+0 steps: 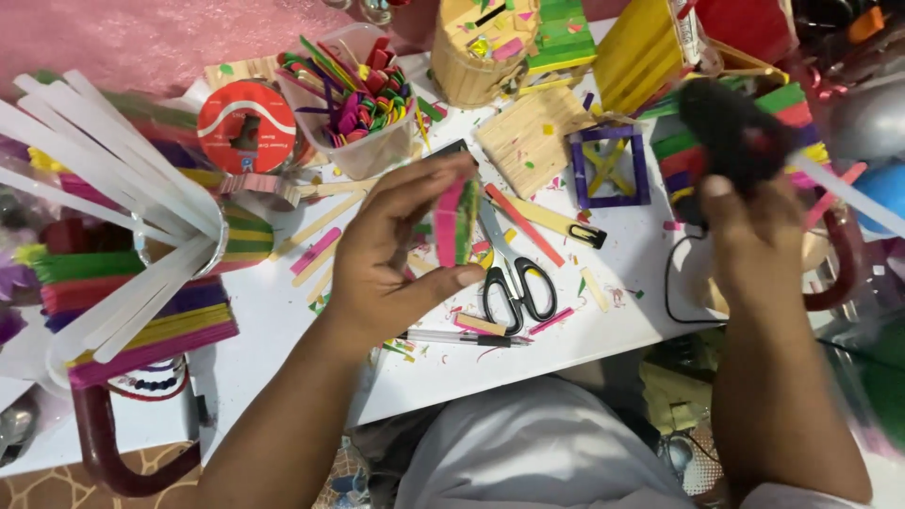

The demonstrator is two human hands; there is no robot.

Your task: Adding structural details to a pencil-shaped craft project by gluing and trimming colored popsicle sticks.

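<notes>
My left hand (pixel 396 250) pinches a small block of glued pink and green craft sticks (pixel 456 224) between thumb and fingers, holding it upright above the white table (pixel 283 330). My right hand (pixel 754 236) is raised at the right and grips a black glue gun (pixel 731 132), blurred by motion, with a white glue stick (pixel 848 193) jutting from its back and a black cord (pixel 671 283) hanging down. Black-handled scissors (pixel 514 273) lie just right of the block, and a pen (pixel 462 337) lies below my left hand.
A clear tub of coloured stick pieces (pixel 353 94), a red tape roll (pixel 247 127), a purple stick frame (pixel 611 168), a plain stick panel (pixel 530 137) and a wooden stick cup (pixel 481 57) crowd the back. White glue sticks in a cup (pixel 113 188) and stacked coloured sticks (pixel 141 320) stand at left.
</notes>
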